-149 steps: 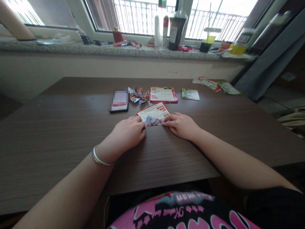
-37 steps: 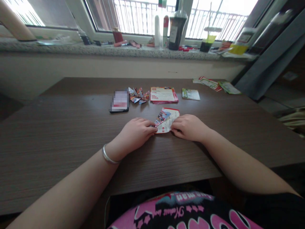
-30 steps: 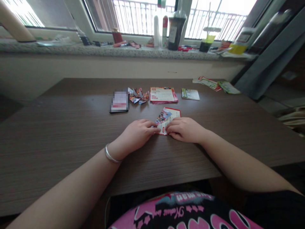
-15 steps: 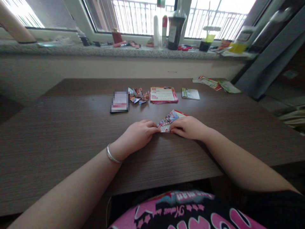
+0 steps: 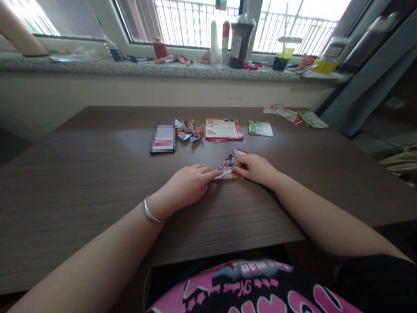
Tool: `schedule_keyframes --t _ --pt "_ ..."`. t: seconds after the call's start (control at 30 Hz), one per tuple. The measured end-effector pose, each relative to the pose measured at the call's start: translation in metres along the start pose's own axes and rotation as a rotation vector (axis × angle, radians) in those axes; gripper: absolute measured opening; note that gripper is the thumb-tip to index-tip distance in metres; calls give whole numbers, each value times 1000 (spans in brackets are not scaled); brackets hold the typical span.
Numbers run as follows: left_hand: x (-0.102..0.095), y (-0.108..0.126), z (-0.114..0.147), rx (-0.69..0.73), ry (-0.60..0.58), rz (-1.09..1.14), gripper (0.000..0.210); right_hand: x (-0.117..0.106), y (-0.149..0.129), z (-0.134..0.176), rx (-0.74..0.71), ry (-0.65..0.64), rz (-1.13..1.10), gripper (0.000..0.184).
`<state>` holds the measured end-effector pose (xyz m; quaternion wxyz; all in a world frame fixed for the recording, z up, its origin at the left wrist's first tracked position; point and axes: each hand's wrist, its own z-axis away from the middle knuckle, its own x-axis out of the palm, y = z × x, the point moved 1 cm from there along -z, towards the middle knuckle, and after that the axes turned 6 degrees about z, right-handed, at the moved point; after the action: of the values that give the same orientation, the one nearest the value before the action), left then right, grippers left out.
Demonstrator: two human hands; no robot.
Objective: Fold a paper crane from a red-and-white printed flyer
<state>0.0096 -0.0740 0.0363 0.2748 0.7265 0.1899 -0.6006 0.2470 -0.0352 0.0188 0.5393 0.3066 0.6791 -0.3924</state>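
A colourful printed sheet of paper (image 5: 226,168), folded into a pointed shape, lies on the brown table between my hands. My left hand (image 5: 192,184), with a silver bangle at the wrist, has its fingertips closed on the paper's left point. The fingers of my right hand (image 5: 257,168) are bent and pinched on the right part of the paper, hiding that side. Behind it lie a stack of printed sheets (image 5: 223,129) with red edges and several folded paper pieces (image 5: 190,130) in similar bright print.
A phone-like dark-edged rectangle (image 5: 163,138) with a blurred face lies left of the folded pieces. A small stack of green-and-white cards (image 5: 260,128) and loose leaflets (image 5: 312,119) lie at the back right. Bottles (image 5: 241,43) and small items line the stone windowsill (image 5: 182,71).
The lower flap of the paper has been folded up, so printed colour covers the white part. My right hand has moved slightly up and left; my left hand stays at the left point.
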Motion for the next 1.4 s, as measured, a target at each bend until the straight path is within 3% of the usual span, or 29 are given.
schedule_keyframes --t 0.13,0.37,0.87,1.07,1.4 --pt "0 -1 1 15 -2 -2 49 -1 1 -3 47 -62 75 33" --pt "0 -1 0 -8 24 -8 54 -2 0 -7 100 -60 90 28" --pt "0 2 1 11 -12 -43 43 -1 12 -5 113 -74 -115 32" --pt "1 1 1 34 15 -32 42 -3 18 -5 21 -79 -174 31" --pt "3 1 1 39 15 -63 40 -3 16 -8 177 -75 -64 27"
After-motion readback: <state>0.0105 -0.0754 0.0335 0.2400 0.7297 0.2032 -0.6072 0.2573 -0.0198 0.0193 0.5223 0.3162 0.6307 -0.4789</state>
